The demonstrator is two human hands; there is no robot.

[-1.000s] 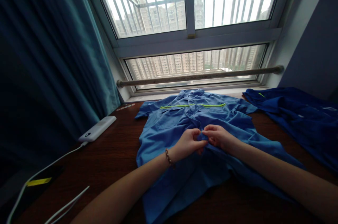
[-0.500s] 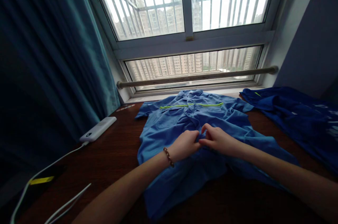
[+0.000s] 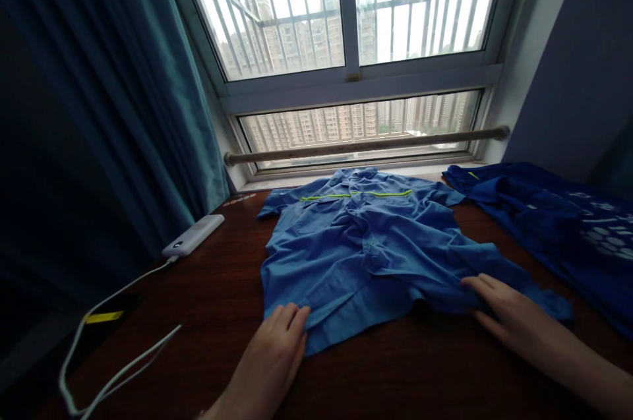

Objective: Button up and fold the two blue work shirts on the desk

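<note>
A light blue short-sleeved shirt (image 3: pixel 341 262) with a yellow-green stripe across its chest lies front up, its collar toward the window and its hem toward me. Wrinkles run over its lower half, and its front edge is bunched near the middle. At the hem's left corner, my left hand (image 3: pixel 277 347) is closed on the cloth. My right hand (image 3: pixel 509 314) grips the hem on the right side, fingers on top and thumb below.
On the right lies a darker blue garment (image 3: pixel 534 215) with white print. A white power bank (image 3: pixel 195 235) with a white cable (image 3: pixel 113 288) sits on the left of the brown wooden table (image 3: pixel 217 301), beside a blue curtain (image 3: pixel 163 110). Behind the shirt runs a rail (image 3: pixel 366 146) across the window.
My hands have parted from the shirt's middle, the left going down-left and the right going right, each to the hem. The lower part of the shirt is spread flatter.
</note>
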